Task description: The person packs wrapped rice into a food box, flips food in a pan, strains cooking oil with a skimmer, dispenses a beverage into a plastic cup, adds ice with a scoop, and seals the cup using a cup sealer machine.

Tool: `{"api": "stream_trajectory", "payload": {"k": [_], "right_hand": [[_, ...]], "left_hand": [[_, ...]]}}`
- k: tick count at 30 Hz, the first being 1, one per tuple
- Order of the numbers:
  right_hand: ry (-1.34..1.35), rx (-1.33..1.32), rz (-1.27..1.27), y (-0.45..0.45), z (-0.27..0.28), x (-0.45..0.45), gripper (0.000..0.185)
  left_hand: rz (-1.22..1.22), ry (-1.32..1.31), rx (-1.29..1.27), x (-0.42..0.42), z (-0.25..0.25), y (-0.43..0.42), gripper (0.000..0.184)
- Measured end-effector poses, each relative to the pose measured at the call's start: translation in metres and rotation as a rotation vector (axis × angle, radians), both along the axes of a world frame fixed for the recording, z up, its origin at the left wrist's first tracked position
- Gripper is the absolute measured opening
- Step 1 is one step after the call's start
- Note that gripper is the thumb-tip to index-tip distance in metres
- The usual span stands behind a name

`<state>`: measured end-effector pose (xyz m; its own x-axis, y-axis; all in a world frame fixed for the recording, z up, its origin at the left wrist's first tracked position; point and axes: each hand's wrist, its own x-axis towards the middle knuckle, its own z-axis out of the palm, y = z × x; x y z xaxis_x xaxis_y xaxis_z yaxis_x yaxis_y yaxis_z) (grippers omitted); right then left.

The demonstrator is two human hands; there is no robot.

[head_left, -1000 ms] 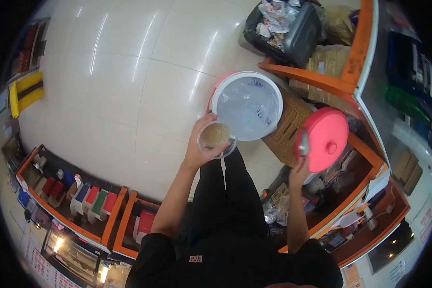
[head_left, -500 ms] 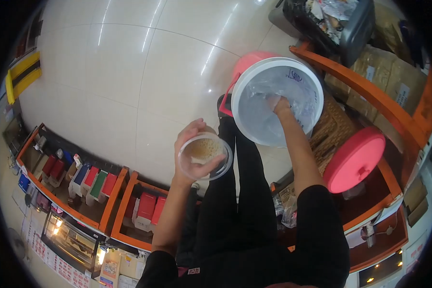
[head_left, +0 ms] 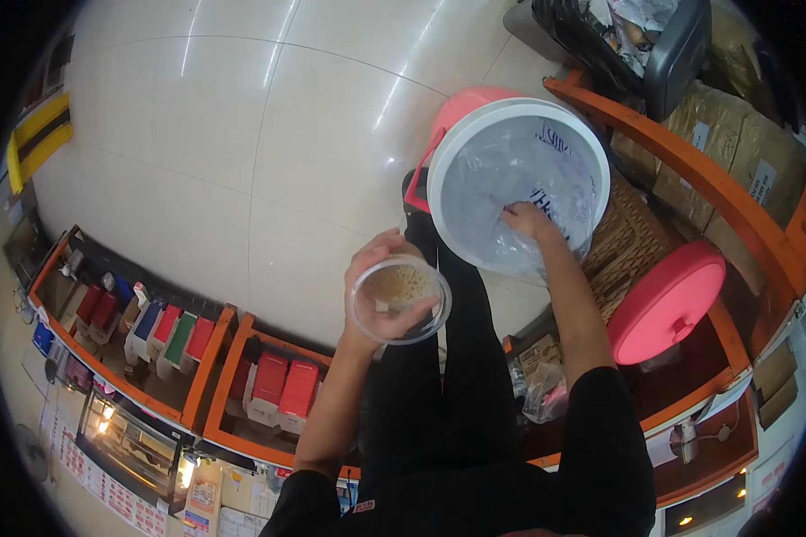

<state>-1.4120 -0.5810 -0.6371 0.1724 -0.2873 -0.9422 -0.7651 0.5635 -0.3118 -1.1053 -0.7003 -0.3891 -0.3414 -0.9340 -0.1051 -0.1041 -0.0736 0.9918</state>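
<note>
My left hand (head_left: 371,257) is wrapped round a clear round plastic tub (head_left: 401,336), with the thumb over its rim. Tan, grainy bits lie at the bottom of the tub. Over to the right, my right hand (head_left: 528,219) reaches inside a bucket with a white rim (head_left: 436,183) and a pink handle. Its fingers are pinched on a clear plastic bag (head_left: 485,170) that lines the bucket. Dark handwriting shows on the plastic. The fingertips are partly hidden by the folds.
A pink lid (head_left: 667,304) leans beside a woven brown basket (head_left: 631,237) at right. Behind the bucket stand an orange frame (head_left: 690,166), cardboard boxes (head_left: 725,134) and a grey bin (head_left: 681,63) of rubbish. Orange shelves with red boxes (head_left: 284,385) run along the lower left.
My left hand and the tub have shifted slightly right and down. In the bucket, my right hand has drawn back a little toward me, and the plastic bag has moved, showing more handwriting.
</note>
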Motion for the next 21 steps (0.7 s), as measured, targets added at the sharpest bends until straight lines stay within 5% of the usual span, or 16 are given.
{"api": "stream_trajectory", "payload": {"k": [8, 16, 21], "right_hand": [[-0.029, -0.191, -0.042, 0.001, 0.065, 0.002, 0.033], [0.311, -0.596, -0.089, -0.04, 0.213, -0.02, 0.018], [0.242, -0.555, -0.349, -0.06, 0.291, -0.04, 0.018]], "left_hand": [[-0.023, 0.005, 0.024, -0.027, 0.015, -0.005, 0.086], [-0.144, -0.145, 0.087, -0.041, 0.002, -0.001, 0.083], [-0.198, -0.193, 0.012, -0.065, -0.021, 0.0, 0.075]]}}
